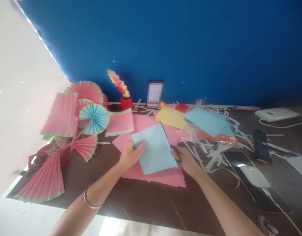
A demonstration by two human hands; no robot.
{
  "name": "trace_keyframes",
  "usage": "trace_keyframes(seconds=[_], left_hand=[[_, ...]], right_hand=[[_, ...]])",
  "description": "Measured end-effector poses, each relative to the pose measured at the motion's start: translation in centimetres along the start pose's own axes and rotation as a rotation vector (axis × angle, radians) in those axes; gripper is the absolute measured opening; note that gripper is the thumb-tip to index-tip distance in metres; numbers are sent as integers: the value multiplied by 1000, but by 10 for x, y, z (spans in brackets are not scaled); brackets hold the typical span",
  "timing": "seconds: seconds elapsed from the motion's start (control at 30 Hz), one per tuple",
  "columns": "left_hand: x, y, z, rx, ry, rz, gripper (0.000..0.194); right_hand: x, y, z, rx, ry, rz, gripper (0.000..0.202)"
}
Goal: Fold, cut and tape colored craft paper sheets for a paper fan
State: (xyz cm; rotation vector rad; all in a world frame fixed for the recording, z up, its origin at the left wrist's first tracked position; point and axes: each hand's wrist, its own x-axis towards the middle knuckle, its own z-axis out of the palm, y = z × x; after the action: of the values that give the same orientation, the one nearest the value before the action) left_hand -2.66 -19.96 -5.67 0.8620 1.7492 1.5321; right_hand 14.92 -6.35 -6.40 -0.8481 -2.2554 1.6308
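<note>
A light blue paper sheet (154, 152) is pinched at its left edge by my left hand (132, 152), thumb on top. My right hand (185, 160) is closed around a pair of dark scissors (164, 129). Their blades lie along the sheet's right edge and point away from me. How far they are apart I cannot tell. Beneath the blue sheet, pink paper sheets (153, 180) are spread over the dark brown table (111, 196). A yellow sheet (171, 117) lies just beyond them.
Pink folded paper fans (49, 180) and a round blue one (94, 118) crowd the left. More blue paper (207, 121) and white paper strips (215, 157) lie right. A phone (259, 183) carries a white device (254, 176). A screen (155, 95) leans against the blue wall (170, 42).
</note>
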Motion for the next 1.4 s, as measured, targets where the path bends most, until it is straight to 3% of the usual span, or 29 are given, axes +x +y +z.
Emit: trace_keyframes(seconds=[0.8, 0.9, 1.17, 1.27, 1.4], left_hand=[[5, -4, -2, 38, 29, 23, 31], [10, -5, -7, 98, 178, 37, 30], [34, -17, -32, 144, 746, 106, 34], [42, -23, -38, 135, 817, 164, 39], [42, -23, -37, 158, 786, 130, 37]], right_hand=[[1, -6, -3, 45, 4, -45, 49], [2, -5, -5, 95, 46, -76, 50], [14, 10, -11, 500, 329, -37, 45], [17, 10, -11, 560, 401, -41, 42], [12, 9, -11, 449, 390, -36, 36]])
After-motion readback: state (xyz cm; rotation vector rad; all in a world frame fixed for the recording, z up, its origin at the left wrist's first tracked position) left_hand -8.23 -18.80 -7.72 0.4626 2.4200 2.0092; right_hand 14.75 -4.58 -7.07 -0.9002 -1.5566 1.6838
